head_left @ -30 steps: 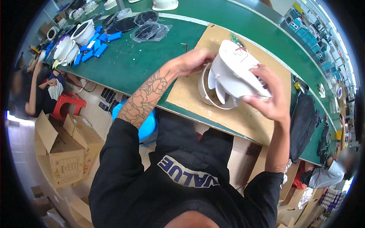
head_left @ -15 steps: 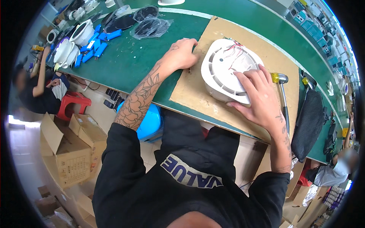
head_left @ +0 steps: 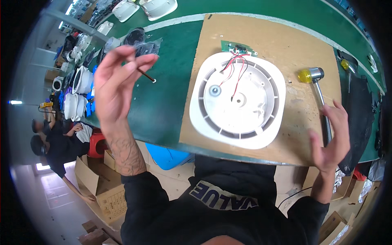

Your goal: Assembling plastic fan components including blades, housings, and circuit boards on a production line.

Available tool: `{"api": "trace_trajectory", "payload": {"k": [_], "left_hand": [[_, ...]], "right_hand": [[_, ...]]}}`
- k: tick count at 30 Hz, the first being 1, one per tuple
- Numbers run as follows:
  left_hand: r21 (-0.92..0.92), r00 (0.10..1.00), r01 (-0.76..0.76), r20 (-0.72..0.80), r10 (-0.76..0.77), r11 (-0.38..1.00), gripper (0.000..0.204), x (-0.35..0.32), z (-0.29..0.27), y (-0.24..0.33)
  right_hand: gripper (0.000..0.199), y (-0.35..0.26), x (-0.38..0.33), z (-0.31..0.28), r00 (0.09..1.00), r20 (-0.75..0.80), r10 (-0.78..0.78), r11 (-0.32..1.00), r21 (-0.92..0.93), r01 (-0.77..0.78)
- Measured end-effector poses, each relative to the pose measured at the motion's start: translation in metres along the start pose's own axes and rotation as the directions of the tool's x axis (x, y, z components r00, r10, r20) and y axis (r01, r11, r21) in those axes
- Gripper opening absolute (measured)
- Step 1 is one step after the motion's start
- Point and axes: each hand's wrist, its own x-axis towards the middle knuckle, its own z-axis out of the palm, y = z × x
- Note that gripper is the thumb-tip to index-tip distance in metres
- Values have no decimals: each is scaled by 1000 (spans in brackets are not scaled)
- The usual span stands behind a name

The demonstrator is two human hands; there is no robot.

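Observation:
My left hand (head_left: 116,83) is raised over the green bench at the left, thumb and fingers pinching a thin dark brown rod (head_left: 146,76) with a small pale tip. My right hand (head_left: 332,139) is open beside a hammer (head_left: 312,76) with a yellow face and a metal shaft. Its dark handle passes between my spread thumb and fingers, and I cannot tell whether they touch it. A white round-cornered plastic housing (head_left: 196,114) lies on the cardboard sheet between my hands, its round recess facing up. Red and black wires run from it to a green circuit board (head_left: 234,47) at its far edge.
The cardboard sheet (head_left: 265,32) covers part of the green bench (head_left: 163,98). White housings (head_left: 159,8) and blue packs stand at the left and far side. A black mesh bag (head_left: 353,122) lies at the right. Co-workers (head_left: 53,143) sit at the left near open cartons (head_left: 104,185).
My left hand has risen from the cardboard's edge and now holds the thin rod. My right hand has let go of the white housing and moved right to the hammer's handle. The view has shifted.

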Motion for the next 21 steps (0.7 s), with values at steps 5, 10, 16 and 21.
{"api": "trace_trajectory", "payload": {"k": [5, 10, 16, 21], "left_hand": [[-280, 998, 24, 65, -6, 960, 15, -13, 56, 4], [-3, 914, -7, 407, 8, 1000, 20, -1, 75, -23], [183, 848, -31, 526, -71, 983, 17, 10, 79, -25], [262, 815, -130, 577, -48, 956, 16, 11, 88, -23]], "right_hand": [[32, 34, -24, -2, 891, 94, 445, 895, -84, -438], [33, 42, -32, 4, 802, 176, 571, 820, -164, -548], [29, 52, -30, 6, 784, 218, 581, 813, -183, -552], [23, 50, -33, 5, 735, 211, 645, 764, -212, -610]]}}
